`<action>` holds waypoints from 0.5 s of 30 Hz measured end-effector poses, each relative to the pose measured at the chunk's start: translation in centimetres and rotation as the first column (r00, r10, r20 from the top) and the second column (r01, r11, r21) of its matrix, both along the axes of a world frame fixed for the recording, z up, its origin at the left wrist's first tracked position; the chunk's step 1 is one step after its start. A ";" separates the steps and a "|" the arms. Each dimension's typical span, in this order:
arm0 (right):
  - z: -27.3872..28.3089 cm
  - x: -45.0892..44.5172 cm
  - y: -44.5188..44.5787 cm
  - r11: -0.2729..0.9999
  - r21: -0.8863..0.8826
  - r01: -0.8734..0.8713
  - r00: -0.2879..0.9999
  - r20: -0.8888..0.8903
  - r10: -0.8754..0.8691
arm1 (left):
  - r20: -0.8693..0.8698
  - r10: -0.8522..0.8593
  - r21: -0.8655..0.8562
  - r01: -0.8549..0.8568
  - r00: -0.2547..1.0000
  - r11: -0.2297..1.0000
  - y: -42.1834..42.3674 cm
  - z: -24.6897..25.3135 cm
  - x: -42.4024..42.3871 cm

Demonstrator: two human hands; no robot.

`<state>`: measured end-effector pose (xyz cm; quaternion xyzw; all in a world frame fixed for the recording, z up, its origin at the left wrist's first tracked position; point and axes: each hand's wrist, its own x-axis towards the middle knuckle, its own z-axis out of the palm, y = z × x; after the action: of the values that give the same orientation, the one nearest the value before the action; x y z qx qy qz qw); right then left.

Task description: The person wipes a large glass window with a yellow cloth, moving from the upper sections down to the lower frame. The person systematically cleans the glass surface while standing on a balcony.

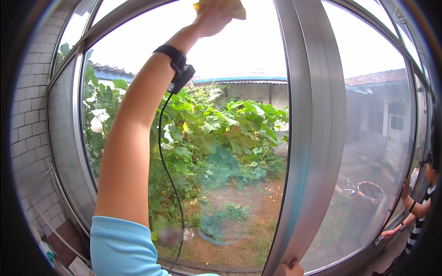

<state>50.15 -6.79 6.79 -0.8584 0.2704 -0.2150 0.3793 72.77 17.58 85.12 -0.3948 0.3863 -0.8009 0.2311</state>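
My left hand [214, 18] reaches high up the window and holds a yellow cloth [238, 8] against the upper part of the glass pane [241, 45]. The top of the cloth is cut off by the picture's edge. On that forearm sits a black strap with a small black device [181, 78], and a thin black cable [168, 169] hangs from it. Low down, my right hand [293, 268] touches the foot of the metal window frame [314, 138] with curled fingers. Most of this hand lies below the picture's edge, so its grip is unclear.
A white tiled wall [31, 114] bounds the left side. At right, a co-worker [423, 203] in a striped top has hands at another part of the window. Hazy glass [373, 145] fills the right panel. Outside are leafy vines [241, 131], bare soil and a round pot [370, 192].
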 end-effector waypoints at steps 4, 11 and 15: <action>0.6 -0.9 -0.3 0.998 -0.036 0.055 0.998 0.019 -0.055 | -0.039 -0.178 0.263 0.182 0.983 0.947 -4.8 -7.2 -1.6; -1.2 -0.2 -0.7 0.998 -0.051 0.041 0.997 0.065 -0.037 | -0.232 0.116 0.499 0.016 0.966 0.866 -3.8 -11.7 -4.5; -2.5 0.1 -0.7 0.999 -0.027 0.047 0.999 0.017 -0.047 | -0.137 -0.012 0.224 0.043 0.990 0.974 -5.0 -1.8 -1.3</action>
<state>50.29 -7.51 4.30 -0.8551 0.2843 -0.2348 0.3644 71.42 12.62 83.36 -0.4137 0.4954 -0.7262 0.2367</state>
